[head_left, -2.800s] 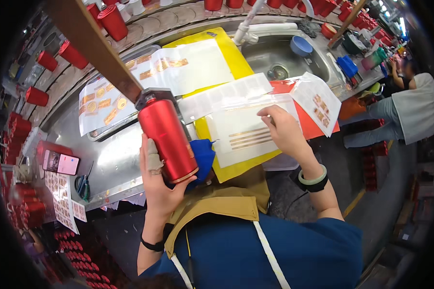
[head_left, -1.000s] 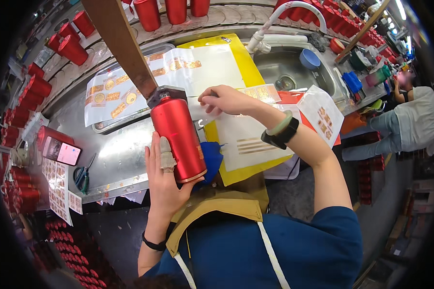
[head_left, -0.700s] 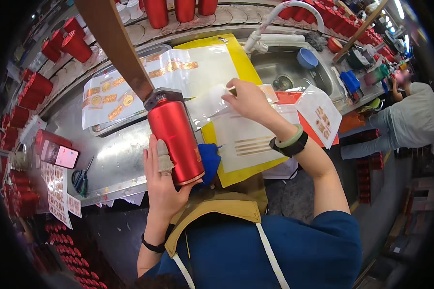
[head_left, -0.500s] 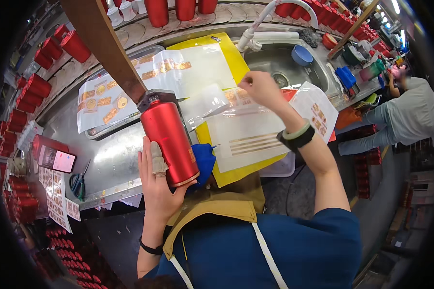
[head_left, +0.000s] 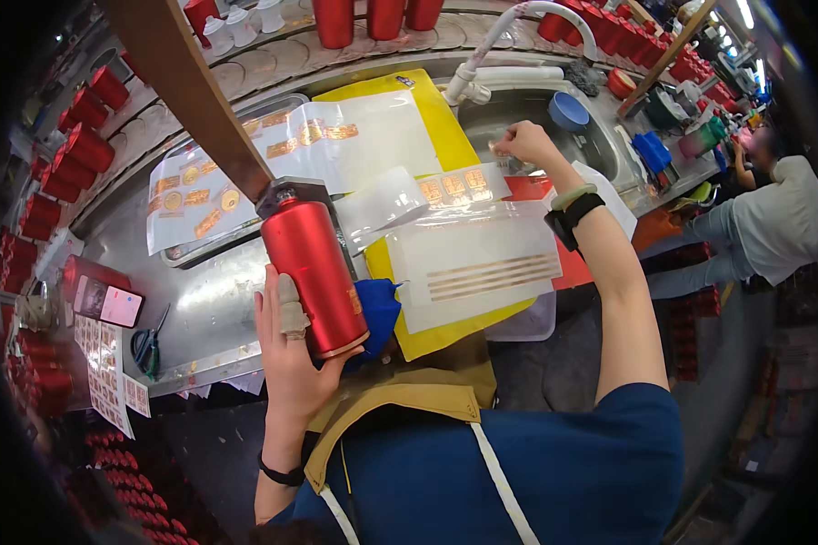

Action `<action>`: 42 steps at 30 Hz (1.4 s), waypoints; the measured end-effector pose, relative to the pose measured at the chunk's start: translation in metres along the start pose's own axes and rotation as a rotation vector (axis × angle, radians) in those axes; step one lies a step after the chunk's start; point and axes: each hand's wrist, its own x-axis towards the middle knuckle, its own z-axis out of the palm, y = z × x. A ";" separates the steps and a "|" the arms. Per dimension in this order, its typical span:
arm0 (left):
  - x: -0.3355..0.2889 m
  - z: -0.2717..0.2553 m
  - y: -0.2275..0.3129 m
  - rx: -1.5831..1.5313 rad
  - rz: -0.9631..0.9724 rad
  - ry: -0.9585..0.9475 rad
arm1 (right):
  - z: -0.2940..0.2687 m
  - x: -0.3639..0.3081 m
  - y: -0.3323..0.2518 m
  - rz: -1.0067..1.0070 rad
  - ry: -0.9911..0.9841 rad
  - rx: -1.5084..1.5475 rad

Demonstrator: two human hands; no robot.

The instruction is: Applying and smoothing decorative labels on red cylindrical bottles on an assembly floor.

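Note:
My left hand (head_left: 293, 356) grips a tall red metal tumbler (head_left: 314, 269) upright, close to my chest, with a bandaged finger against its side. My right hand (head_left: 523, 144) is stretched out over the steel sink (head_left: 600, 150), fingers pinched on a small clear sticker piece. Under that arm lie clear sheets: one with gold strips (head_left: 477, 265) and one with gold labels (head_left: 450, 188), on a yellow mat (head_left: 423, 336). A blue cloth (head_left: 379, 305) sits beside the tumbler's base.
A tray (head_left: 200, 245) holds more gold label sheets (head_left: 318, 150). Red tumblers (head_left: 73, 150) line the left and back edges. A wooden beam (head_left: 191, 95) crosses the upper left. A phone (head_left: 109, 304) and scissors (head_left: 145, 350) lie left. Another person (head_left: 768, 227) stands right.
My right hand has moved from the sheets beside the tumbler away to the right, out over the sink. The tumbler stays in my left hand.

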 end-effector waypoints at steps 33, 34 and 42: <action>0.014 -0.016 -0.016 -0.771 -0.224 -0.055 | -0.004 -0.221 -0.254 -0.496 -0.316 0.636; 0.016 -0.013 -0.020 -0.767 -0.264 0.000 | 0.003 -0.217 -0.255 -0.499 -0.315 0.636; 0.049 0.003 -0.016 -0.973 -0.568 -0.042 | 0.029 -0.200 -0.262 -0.547 -0.120 0.618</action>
